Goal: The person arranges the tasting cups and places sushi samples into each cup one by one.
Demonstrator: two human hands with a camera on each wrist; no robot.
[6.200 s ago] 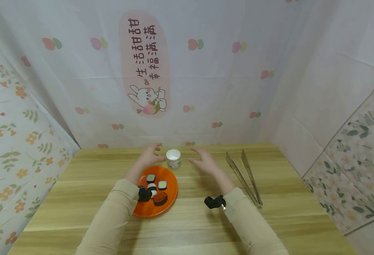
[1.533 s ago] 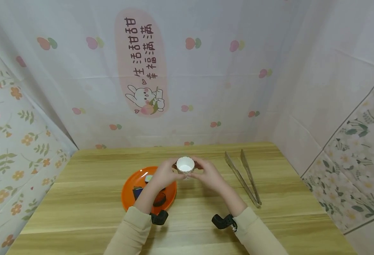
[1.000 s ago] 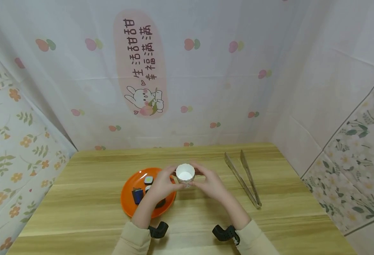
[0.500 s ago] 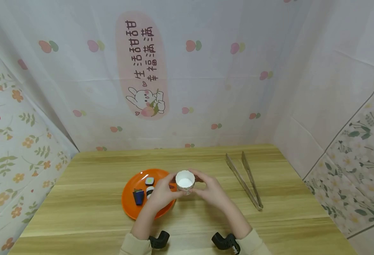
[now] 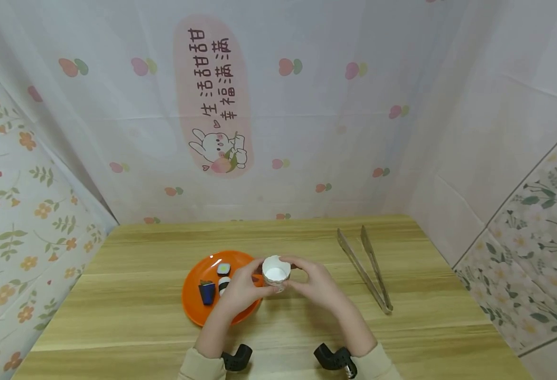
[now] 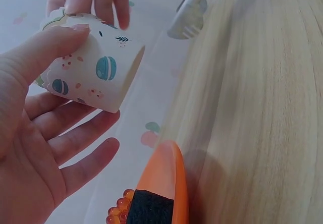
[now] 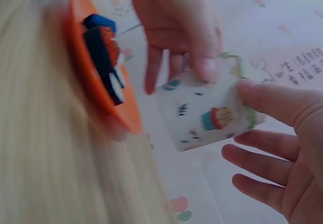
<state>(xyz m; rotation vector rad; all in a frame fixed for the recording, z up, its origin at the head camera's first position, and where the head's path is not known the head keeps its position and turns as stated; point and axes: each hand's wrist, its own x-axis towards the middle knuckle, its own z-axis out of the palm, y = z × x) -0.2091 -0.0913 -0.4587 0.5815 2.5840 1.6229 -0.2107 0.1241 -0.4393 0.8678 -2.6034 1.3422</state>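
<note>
A white paper baking cup [image 5: 276,270] with a scalloped rim and printed sweets hangs over the table, its open top tipped toward the head camera. My left hand [image 5: 241,289] grips it from the left, thumb pressed to the near side of the cup [image 6: 86,62]. On the opposite side my right hand [image 5: 320,285] pinches it too, with thumb on the near wall and fingers behind. The right wrist view shows the cup's [image 7: 199,115] base well apart from the wood. My left hand and forearm cover part of the orange plate [image 5: 190,303].
On the plate lie a sushi roll slice [image 5: 223,269], a white piece with a black band [image 5: 224,284], a dark blue cone-like piece [image 5: 207,293] and a roe sushi [image 6: 149,209]. Metal tongs [image 5: 361,272] lie spread at the right. A printed curtain [image 5: 307,132] stands behind the table [image 5: 131,295].
Earlier the cup stood at the back between both open hands. Both hands have since taken hold of it, raised it and drawn it nearer; over the last half second it barely moves.
</note>
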